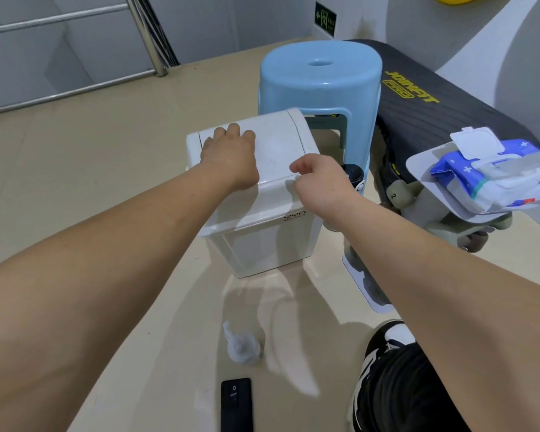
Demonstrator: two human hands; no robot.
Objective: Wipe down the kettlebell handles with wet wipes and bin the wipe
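A white bin with a swing lid stands on the floor in front of me. My left hand presses on the far half of the lid. My right hand hovers over the lid's near right edge, fingers loosely curled, with nothing visible in it. A crumpled white wipe lies on the floor close to me. A grey-green kettlebell marked "2" sits right of the bin, partly hidden behind my right arm. An open blue pack of wet wipes rests on a white board at the right.
A light blue plastic stool stands just behind the bin, next to a black bench. A black phone lies on the floor near me. My black and white shoe is at the lower right. A metal railing runs along the left.
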